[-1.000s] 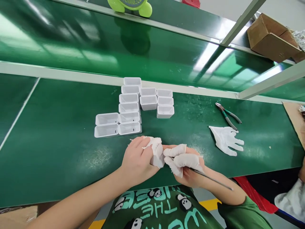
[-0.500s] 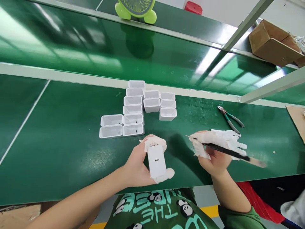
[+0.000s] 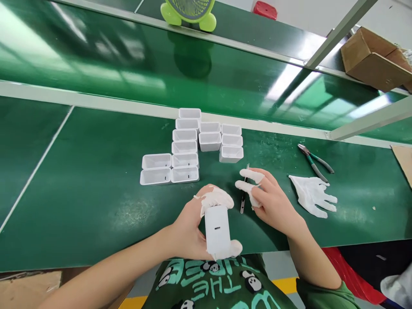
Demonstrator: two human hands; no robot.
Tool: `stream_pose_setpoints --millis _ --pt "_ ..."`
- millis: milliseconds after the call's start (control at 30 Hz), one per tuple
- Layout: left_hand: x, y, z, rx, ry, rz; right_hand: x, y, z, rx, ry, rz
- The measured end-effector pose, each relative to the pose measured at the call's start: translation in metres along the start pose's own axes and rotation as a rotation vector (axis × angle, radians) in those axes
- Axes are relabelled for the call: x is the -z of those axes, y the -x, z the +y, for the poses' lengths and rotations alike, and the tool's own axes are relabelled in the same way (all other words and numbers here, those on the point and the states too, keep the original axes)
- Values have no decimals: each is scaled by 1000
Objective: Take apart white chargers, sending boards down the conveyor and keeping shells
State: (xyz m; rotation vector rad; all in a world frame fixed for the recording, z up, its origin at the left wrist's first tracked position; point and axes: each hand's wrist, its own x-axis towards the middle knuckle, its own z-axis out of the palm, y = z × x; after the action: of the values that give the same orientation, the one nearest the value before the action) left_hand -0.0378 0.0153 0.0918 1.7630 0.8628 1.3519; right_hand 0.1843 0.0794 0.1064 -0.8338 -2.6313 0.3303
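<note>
My left hand (image 3: 193, 227), with white cots on the thumb and fingertips, grips a white rectangular plastic housing (image 3: 217, 231) with a small dark slot on its face, held upright near the table's front edge. My right hand (image 3: 268, 201), also with white fingertip cots, hovers just right of it, fingers loosely spread. A pair of thin metal tweezers (image 3: 244, 189) lies on the green mat under those fingertips; whether the fingers still touch it I cannot tell. Several open white housings (image 3: 185, 148) stand in rows farther back on the mat.
A white cloth glove (image 3: 313, 195) lies to the right, with green-handled cutters (image 3: 313, 161) behind it. A green conveyor belt (image 3: 128, 64) runs behind the mat. A green fan (image 3: 189, 10) and cardboard boxes (image 3: 373, 56) sit beyond. Another person's white-gloved hand (image 3: 397, 285) shows at the bottom right.
My right hand swung out to the right with the tweezers, then came back left and set them down on the mat. My left hand turned the housing upright and drew it nearer.
</note>
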Motion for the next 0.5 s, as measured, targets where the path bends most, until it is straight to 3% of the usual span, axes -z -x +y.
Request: stream_pose_setpoints --millis 133,200,367,500 --pt "0 1 -3 10 11 16 8 -1 -11 -94 -414 191" --pt "-1 1 -3 25 14 7 9 -2 -17 -48 -509 247" --pt "-4 1 -2 57 16 -10 -1 -8 -28 227 -519 275" --pt "-7 1 -1 77 19 -30 -10 -8 -33 308 -533 293"
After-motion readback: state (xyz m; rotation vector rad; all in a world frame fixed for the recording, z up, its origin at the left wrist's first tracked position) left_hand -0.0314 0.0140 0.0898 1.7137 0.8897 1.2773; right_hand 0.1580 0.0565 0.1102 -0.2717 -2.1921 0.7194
